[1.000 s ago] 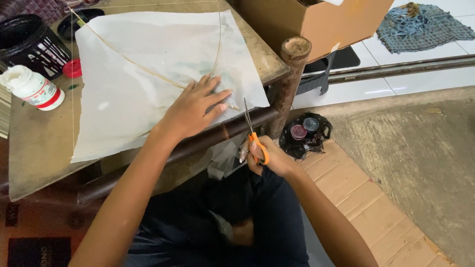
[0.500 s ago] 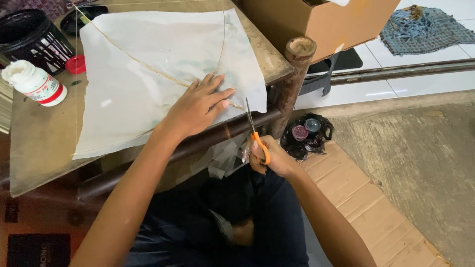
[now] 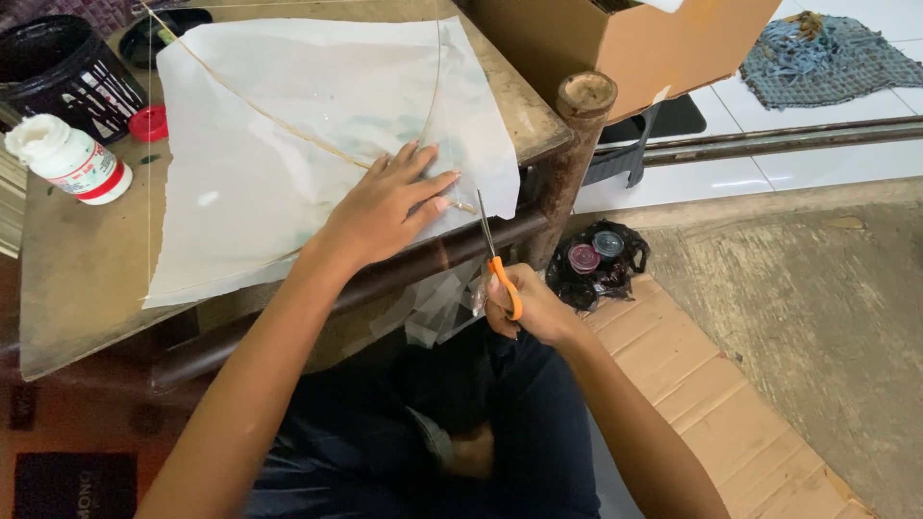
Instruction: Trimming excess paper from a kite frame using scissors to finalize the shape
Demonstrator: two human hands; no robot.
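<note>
Left hand (image 3: 389, 207) flat, fingers spread, pressing white paper sheet (image 3: 288, 144); right hand (image 3: 529, 306) gripping orange-handled scissors (image 3: 495, 259) at 4 o'clock (blades seemingly closed).

Soft, even daylight all over, brightest on the white floor tiles (image 3: 731, 163) top right. The paper sheet (image 3: 288, 144) looks a bit washed out, no harsh glare. Under the table (image 3: 87, 288) it goes dim. Focus is decent, edges slightly stretched.
</note>
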